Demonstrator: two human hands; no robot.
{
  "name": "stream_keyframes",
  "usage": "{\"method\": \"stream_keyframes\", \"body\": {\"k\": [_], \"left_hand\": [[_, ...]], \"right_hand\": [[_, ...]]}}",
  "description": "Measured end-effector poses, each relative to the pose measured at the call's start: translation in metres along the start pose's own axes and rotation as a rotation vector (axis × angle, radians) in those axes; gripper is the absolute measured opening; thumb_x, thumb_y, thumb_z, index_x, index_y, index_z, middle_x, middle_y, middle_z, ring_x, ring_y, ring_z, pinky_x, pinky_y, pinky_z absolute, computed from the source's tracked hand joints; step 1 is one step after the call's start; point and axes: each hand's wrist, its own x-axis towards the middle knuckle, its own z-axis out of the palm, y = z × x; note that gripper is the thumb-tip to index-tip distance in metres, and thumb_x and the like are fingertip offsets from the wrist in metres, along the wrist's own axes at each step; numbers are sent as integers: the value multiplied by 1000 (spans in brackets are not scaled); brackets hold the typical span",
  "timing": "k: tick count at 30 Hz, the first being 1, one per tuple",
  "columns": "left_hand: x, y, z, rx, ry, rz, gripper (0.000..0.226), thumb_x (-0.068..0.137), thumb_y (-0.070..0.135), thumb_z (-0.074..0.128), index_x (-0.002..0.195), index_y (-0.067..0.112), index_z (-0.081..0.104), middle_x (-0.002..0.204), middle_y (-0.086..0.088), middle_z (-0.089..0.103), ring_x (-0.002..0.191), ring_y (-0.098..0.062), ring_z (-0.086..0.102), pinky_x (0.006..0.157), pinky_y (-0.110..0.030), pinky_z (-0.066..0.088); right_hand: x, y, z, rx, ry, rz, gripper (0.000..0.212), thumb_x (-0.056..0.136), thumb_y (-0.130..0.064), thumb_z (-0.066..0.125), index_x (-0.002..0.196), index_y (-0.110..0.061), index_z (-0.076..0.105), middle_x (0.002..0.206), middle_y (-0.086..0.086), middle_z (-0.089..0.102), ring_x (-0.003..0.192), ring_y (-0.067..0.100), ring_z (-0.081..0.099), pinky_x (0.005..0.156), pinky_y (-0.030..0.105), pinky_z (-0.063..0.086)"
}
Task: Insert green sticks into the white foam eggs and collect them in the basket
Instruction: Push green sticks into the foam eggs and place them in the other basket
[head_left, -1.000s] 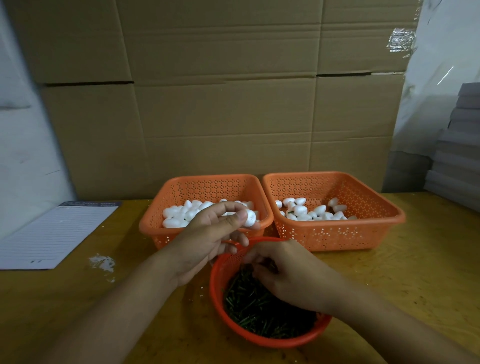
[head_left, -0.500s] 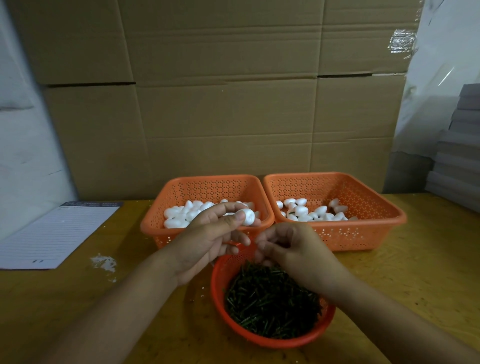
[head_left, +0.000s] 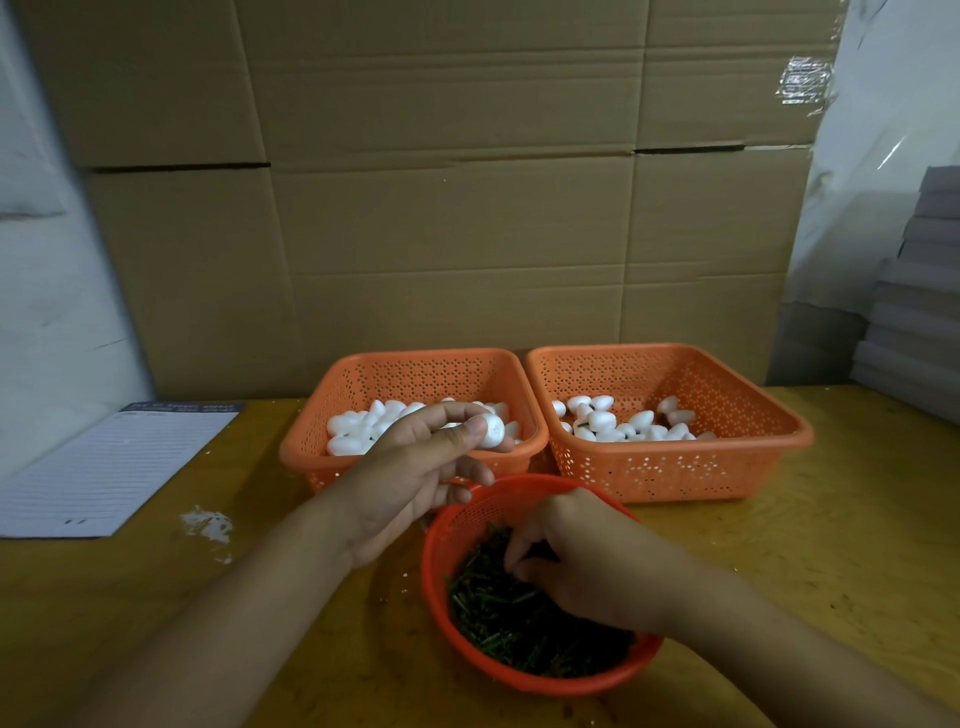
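Foam egg (head_left: 490, 432) pinched in raised left hand (head_left: 415, 478), right hand (head_left: 582, 558) seemingly among sticks (head_left: 519, 623)

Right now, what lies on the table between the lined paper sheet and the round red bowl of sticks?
In the head view, white crumbs and the left hand's forearm; otherwise bare table.

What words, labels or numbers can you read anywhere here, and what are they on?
Nothing can be read for certain.
Lined notepad: a dark header strip with pale lettering, too blurred to read.
Same notepad, bottom edge: a small dark mark, too small to read.
Cardboard boxes, orange baskets and red bowl: no print visible.
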Motion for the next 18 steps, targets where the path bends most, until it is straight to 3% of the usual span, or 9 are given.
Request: {"method": "stream_keyframes", "body": {"k": [5, 9, 13, 16, 18], "left_hand": [[0, 1, 1, 11, -6, -4, 24, 78, 46, 74, 99, 35, 75, 119, -7, 73, 83, -12, 66, 70, -23, 53], [-1, 1, 2, 8, -8, -3, 23, 78, 46, 74, 99, 37, 76, 118, -7, 73, 83, -12, 66, 69, -23, 53], [0, 1, 1, -14, -29, -2, 21, 80, 43, 74, 101, 37, 75, 120, -7, 73, 83, -11, 66, 70, -23, 53], [0, 0, -1, -24, -37, -4, 21, 83, 40, 73, 104, 37, 75, 122, -8, 72, 85, -12, 67, 70, -23, 53], [0, 0, -1, -30, -40, -5, 22, 83, 39, 73, 105, 37, 75, 122, -7, 72, 85, -12, 67, 70, -24, 53]], "right_hand": [[-2, 1, -3, -56, -82, -11, 23, 94, -20, 62, 113, -28, 73, 114, -14, 70, 103, 0, 59, 91, 19, 47], [-1, -3, -5, -36, -6, -39, 18, 92, -16, 60, 99, -24, 75, 101, -12, 72, 91, 1, 61, 83, 19, 48], [1, -7, -10, 180, 175, -14, 12, 90, -19, 69, 94, -26, 78, 91, -18, 74, 83, -8, 64, 75, 6, 44], [1, -6, -12, 369, 216, 67, 10, 87, -17, 74, 84, -25, 79, 78, -17, 74, 70, -5, 66, 66, 10, 47], [1, -6, -14, 495, 199, 137, 11, 88, -15, 73, 81, -21, 77, 70, -6, 73, 59, 0, 63, 58, 16, 49]]}}
